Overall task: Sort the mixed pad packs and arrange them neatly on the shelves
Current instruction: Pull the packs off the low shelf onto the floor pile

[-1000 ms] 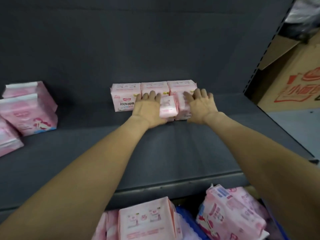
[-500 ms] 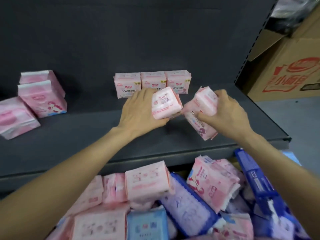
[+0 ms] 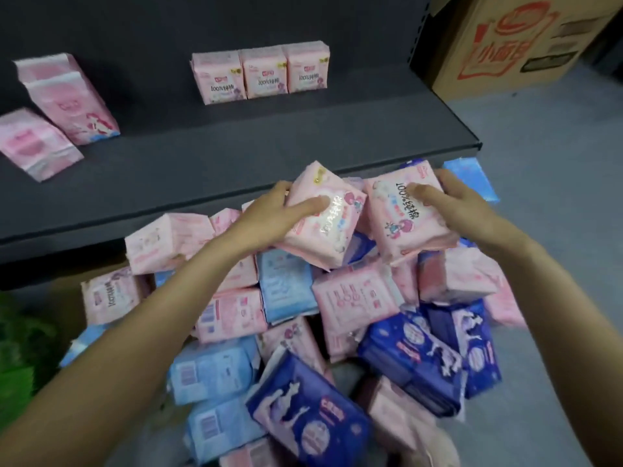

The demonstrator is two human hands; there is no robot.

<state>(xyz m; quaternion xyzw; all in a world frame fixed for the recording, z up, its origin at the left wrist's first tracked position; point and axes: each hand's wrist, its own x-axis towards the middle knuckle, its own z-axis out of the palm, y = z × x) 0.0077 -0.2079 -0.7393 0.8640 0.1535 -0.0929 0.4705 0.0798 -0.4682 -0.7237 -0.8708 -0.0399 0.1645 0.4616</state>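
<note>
Left hand (image 3: 269,217) fingers grip 1 pink pack (image 3: 323,220); right hand (image 3: 462,210) grips another pack (image 3: 404,217).

The light is soft and even, dim toward the back of the dark shelf (image 3: 236,156) and brighter over the heap of packs (image 3: 337,315) below. No hard shadows fall; only a dark band sits under the shelf's front lip. A small glare streaks the glossy wrap of the pink pack (image 3: 323,217) in the left hand (image 3: 266,217). The whole view is slightly soft, with print on the packs smeared. Blur is worst low down, where the nearest packs and both forearms lose their edges. The wide lens bends the shelf edge and stretches the box (image 3: 526,38) at the upper right corner.
</note>
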